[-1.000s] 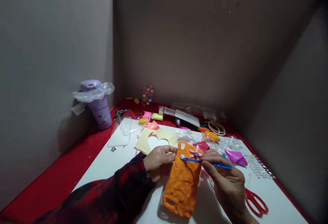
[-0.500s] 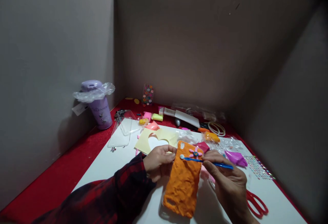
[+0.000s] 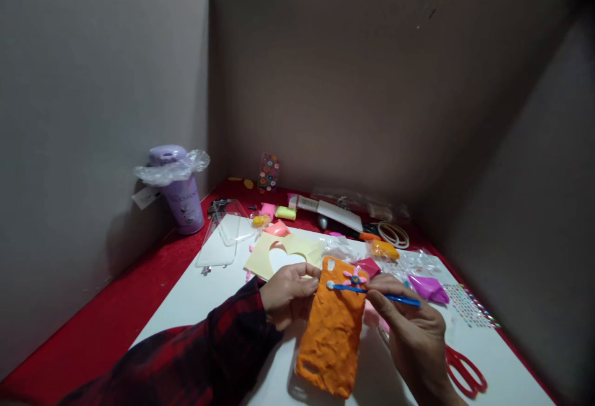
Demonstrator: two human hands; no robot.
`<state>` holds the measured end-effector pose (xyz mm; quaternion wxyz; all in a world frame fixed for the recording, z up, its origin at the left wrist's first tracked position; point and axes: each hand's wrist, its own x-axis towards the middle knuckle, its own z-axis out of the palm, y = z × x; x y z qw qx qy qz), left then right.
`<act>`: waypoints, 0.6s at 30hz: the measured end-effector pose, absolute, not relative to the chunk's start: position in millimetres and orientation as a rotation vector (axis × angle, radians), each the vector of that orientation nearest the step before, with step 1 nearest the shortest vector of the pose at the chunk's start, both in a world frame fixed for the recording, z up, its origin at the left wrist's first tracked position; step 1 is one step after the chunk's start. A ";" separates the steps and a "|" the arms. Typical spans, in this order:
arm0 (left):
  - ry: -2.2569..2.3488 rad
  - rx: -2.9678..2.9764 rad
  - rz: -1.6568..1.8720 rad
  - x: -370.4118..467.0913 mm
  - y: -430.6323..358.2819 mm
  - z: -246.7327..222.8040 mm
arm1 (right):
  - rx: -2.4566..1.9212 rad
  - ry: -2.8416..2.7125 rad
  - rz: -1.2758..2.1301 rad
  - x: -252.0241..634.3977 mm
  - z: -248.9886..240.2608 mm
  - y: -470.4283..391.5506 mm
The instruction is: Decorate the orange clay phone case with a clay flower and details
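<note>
Little room: right hand [image 3: 413, 325] near scissors [image 3: 467, 374]; left hand [image 3: 289, 294] grips case [image 3: 332, 331] edge.

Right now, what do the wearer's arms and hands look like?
Left sleeve: long, red-and-black plaid, dark near the wrist. Left hand and right hand: bare, no gloves; no rings that I can make out. No sleeve visible on the right before the frame cuts off.
</note>
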<state>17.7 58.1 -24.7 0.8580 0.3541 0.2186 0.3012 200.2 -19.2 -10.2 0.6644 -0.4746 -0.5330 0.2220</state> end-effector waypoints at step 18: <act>0.504 0.745 0.650 17.4 54.7 -14.2 | -1.044 -1.116 0.480 202.1 -11.2 -18.7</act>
